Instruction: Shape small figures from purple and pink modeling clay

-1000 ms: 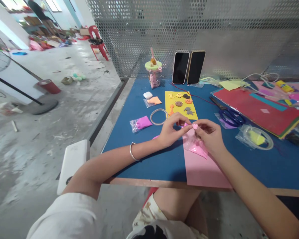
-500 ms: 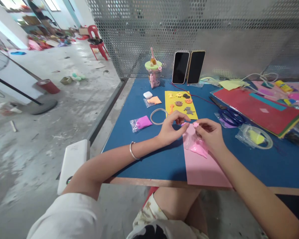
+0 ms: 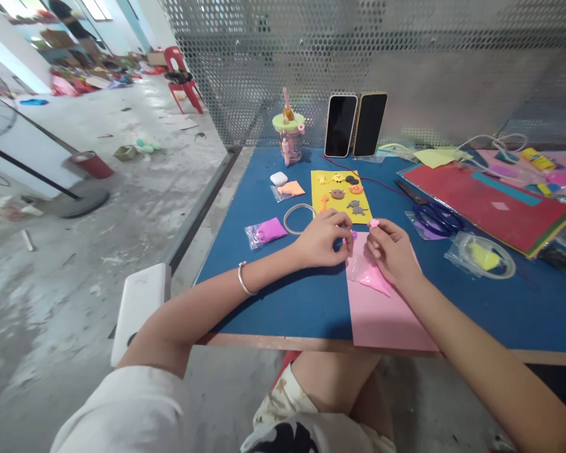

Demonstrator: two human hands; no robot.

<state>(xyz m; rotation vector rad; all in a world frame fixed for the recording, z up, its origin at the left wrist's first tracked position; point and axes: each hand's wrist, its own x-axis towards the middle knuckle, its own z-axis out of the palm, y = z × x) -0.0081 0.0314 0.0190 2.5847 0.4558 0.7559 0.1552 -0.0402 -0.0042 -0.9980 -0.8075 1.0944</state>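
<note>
My right hand [image 3: 395, 253] pinches a small lump of pink modelling clay [image 3: 374, 223] between thumb and fingertips. My left hand [image 3: 325, 239] is closed, thumb against fingers; what it holds, if anything, is hidden. A small purple bit [image 3: 355, 234] shows right by its fingertips. Below and between both hands lies a clear plastic bag with pink clay [image 3: 373, 278], resting on a pink sheet [image 3: 387, 321]. Just beyond my left hand is a yellow card [image 3: 344, 202] bearing several small clay animal shapes.
Left on the blue table are a purple clay packet [image 3: 270, 231], a ring-shaped band [image 3: 290, 218] and an orange packet [image 3: 291, 188]. Two phones [image 3: 341, 126] and a lidded cup [image 3: 290, 135] stand behind. Scissors [image 3: 434, 214] and a red folder [image 3: 495, 201] lie right.
My hands have moved slightly apart. The right has risen a little with the pink clay; the left fingers have curled further in, and the purple bit shows more clearly.
</note>
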